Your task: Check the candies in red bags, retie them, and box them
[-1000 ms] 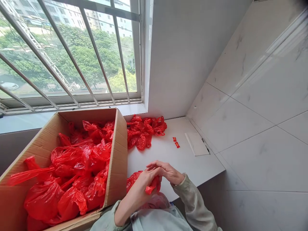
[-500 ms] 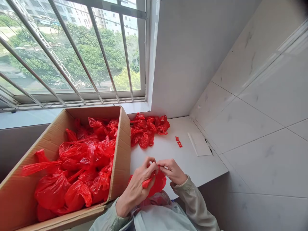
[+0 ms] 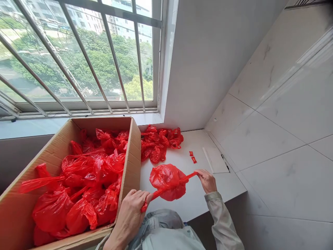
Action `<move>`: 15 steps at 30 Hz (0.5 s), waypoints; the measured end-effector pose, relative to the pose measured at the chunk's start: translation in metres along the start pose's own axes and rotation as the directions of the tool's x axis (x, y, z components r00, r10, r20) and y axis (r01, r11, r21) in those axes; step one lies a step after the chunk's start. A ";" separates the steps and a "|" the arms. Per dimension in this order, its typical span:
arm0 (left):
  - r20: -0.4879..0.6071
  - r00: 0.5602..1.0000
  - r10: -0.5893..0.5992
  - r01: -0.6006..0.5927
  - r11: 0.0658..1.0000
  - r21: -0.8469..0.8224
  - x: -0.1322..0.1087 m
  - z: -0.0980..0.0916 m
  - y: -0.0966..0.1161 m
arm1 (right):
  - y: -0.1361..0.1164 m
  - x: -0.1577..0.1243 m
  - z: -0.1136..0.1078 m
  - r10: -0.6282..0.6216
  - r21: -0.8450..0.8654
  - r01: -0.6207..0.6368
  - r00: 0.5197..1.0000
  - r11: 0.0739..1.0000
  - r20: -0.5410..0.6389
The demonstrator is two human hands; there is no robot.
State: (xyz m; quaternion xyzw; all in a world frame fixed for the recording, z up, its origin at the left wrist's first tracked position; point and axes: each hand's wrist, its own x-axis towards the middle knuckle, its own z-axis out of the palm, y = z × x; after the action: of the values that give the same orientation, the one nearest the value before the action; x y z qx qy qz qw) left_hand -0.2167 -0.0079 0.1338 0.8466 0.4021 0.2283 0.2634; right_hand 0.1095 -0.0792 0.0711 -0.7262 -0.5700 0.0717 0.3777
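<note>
A red plastic bag (image 3: 169, 178) hangs stretched between my two hands above the white tabletop. Its two handles are twisted tight, with a knot-like gather at the middle, and what is inside it is hidden. My left hand (image 3: 134, 208) is closed in a fist around one handle, beside the right wall of the cardboard box. The other handle is pinched by my right hand (image 3: 206, 180), out to the right over the table.
A cardboard box (image 3: 131, 163) full of tied red bags (image 3: 85, 177) stands at the left. More red bags (image 3: 161, 140) lie by the wall. Two small red packets (image 3: 193, 157), a white pad (image 3: 214, 159) and a pen (image 3: 225, 163) rest on the table (image 3: 179, 215). A barred window (image 3: 99, 62) is behind.
My hands were close together at the bag's top. They have moved apart, left hand down-left and right hand rightward, pulling the handles taut, and the bag now shows fully.
</note>
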 end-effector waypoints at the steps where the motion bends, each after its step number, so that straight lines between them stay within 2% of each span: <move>1: 0.021 1.000 -0.021 0.021 0.999 -0.028 -0.001 0.003 0.000 | 0.004 -0.002 0.004 0.016 -0.001 -0.016 1.000 1.000 0.023; 6: 0.086 0.982 -0.170 0.182 0.970 -0.158 0.001 0.000 0.010 | 0.002 0.000 0.006 0.084 0.021 -0.085 0.995 0.996 0.062; 8: 0.109 0.970 -0.219 0.236 0.952 -0.193 0.002 0.006 0.013 | 0.003 0.002 0.006 0.120 0.016 -0.121 0.990 0.992 0.079; 12: 0.189 0.932 -0.308 0.343 0.919 -0.195 -0.003 0.046 0.003 | 0.018 -0.003 0.024 0.217 -0.063 -0.209 0.963 0.976 0.159; 15: 0.274 0.876 -0.398 0.446 0.884 -0.139 -0.008 0.081 -0.018 | 0.034 -0.010 0.048 0.313 -0.163 -0.282 0.925 0.945 0.215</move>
State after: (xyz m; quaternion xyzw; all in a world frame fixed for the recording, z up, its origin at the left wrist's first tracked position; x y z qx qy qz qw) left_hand -0.1828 -0.0258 0.0602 0.7285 0.5186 0.1011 0.4360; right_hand 0.1073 -0.0677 0.0125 -0.8134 -0.4975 0.1777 0.2434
